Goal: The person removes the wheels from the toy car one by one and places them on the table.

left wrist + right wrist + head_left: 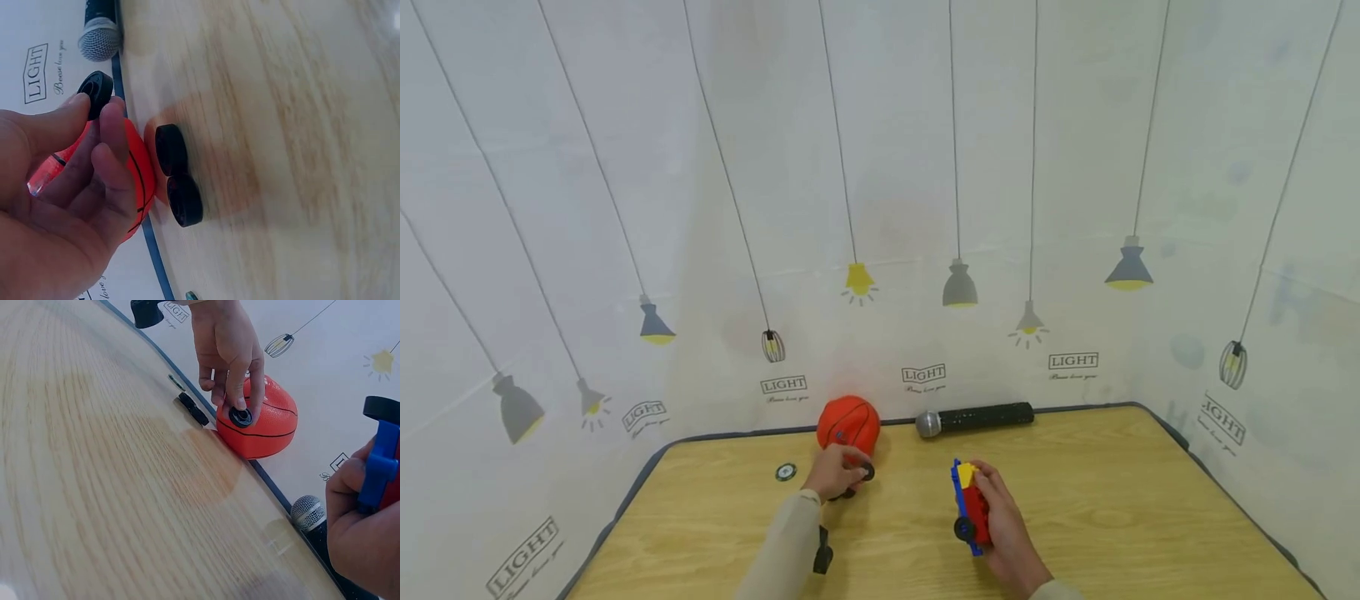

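Observation:
Between thumb and fingertips, my left hand [833, 473] pinches a small black toy wheel [97, 95], held above the table in front of the red ball [848, 423]. Two more black wheels [178, 175] lie side by side on the table below that hand. My right hand [1009, 533] grips a toy car [973, 505] built of blue, red and yellow pieces, tilted up off the table. One black wheel [964, 528] shows on the car's near end; its far side is hidden by my fingers.
A black microphone [985, 417] with a silver head lies along the table's back edge. Left of the ball is a round dark-rimmed chip [786, 472]. The wooden table [1120, 500] meets a lamp-printed cloth wall [895, 192] at the back and sides.

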Motion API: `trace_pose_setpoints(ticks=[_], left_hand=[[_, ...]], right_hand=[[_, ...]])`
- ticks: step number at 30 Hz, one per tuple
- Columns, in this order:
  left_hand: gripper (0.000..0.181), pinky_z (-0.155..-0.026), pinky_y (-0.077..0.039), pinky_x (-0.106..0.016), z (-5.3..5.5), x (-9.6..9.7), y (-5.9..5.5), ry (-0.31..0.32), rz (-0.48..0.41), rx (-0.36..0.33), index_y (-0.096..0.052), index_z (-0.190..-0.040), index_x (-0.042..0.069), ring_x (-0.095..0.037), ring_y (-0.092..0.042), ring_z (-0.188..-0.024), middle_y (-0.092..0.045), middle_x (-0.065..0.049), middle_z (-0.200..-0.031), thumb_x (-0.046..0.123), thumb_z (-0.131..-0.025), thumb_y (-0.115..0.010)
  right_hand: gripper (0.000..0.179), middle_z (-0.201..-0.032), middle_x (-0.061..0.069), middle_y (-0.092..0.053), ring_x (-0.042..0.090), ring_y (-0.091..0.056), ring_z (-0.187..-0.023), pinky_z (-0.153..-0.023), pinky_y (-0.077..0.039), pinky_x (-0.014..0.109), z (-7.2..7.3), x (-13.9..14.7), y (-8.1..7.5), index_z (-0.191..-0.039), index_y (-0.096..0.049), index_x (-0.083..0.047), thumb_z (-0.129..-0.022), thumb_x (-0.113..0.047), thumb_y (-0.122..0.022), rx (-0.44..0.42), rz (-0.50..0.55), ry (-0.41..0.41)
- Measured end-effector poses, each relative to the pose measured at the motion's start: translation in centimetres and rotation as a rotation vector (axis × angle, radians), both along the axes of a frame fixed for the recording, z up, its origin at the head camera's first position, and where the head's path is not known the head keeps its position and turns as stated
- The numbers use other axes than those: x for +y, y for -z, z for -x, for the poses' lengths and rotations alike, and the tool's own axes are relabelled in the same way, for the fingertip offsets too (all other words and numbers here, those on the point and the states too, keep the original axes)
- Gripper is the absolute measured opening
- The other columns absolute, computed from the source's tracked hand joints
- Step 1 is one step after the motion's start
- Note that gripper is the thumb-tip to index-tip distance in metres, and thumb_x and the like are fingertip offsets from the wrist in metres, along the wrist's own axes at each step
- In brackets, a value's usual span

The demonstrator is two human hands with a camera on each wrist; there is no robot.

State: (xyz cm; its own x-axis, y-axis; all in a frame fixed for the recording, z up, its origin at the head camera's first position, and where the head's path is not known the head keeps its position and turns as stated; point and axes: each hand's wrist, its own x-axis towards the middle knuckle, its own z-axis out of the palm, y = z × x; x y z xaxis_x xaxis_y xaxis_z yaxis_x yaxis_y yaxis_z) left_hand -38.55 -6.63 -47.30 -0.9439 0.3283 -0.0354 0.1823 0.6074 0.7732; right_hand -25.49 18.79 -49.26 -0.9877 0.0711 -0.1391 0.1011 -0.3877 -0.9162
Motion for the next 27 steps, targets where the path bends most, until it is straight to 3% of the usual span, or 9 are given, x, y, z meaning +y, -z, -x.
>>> trace_pose_setpoints(ticks=[7,12,17,27], left_hand=[[0.017,-0.061,-0.054,-0.026,0.6,0.1,0.6,0.028,0.106,0.078,-0.078,-0.103,0.007,-0.020,-0.073,-0.070,-0.076,-0.008,-0.086,0.003,-0.087,-0.074],[0.016,-0.062,-0.050,-0.025,0.5,0.3,0.2,0.017,0.141,0.090,-0.078,-0.098,0.007,-0.015,-0.065,-0.066,-0.076,-0.006,-0.082,0.005,-0.083,-0.078],[0.013,-0.065,-0.050,-0.027,0.4,0.5,-0.4,-0.008,0.167,0.107,-0.079,-0.093,0.007,-0.014,-0.060,-0.073,-0.075,-0.005,-0.085,0.005,-0.080,-0.081],[0.009,-0.064,-0.046,-0.026,1.2,0.6,1.1,0.008,0.284,0.143,-0.079,-0.085,0.014,-0.013,-0.055,-0.071,-0.072,0.001,-0.077,0.006,-0.079,-0.081]], right_hand=[[0.035,-0.121,0.001,-0.045,0.016,-0.046,-0.097,-0.079,-0.045,0.026,-0.1,0.3,0.2,-0.139,-0.039,-0.027,-0.109,-0.044,-0.031,-0.009,-0.018,0.003],[0.037,-0.125,0.002,-0.044,0.016,-0.045,-0.098,-0.079,-0.044,0.027,0.0,0.5,0.2,-0.141,-0.039,-0.027,-0.109,-0.044,-0.031,-0.031,-0.020,0.019],[0.037,-0.123,0.001,-0.044,0.016,-0.045,-0.097,-0.079,-0.044,0.026,0.0,0.6,0.1,-0.140,-0.039,-0.027,-0.109,-0.045,-0.031,-0.016,-0.024,0.012],[0.035,-0.123,0.001,-0.045,0.016,-0.045,-0.097,-0.080,-0.045,0.027,-0.1,0.5,0.1,-0.138,-0.040,-0.026,-0.109,-0.044,-0.032,-0.015,-0.018,0.020]])
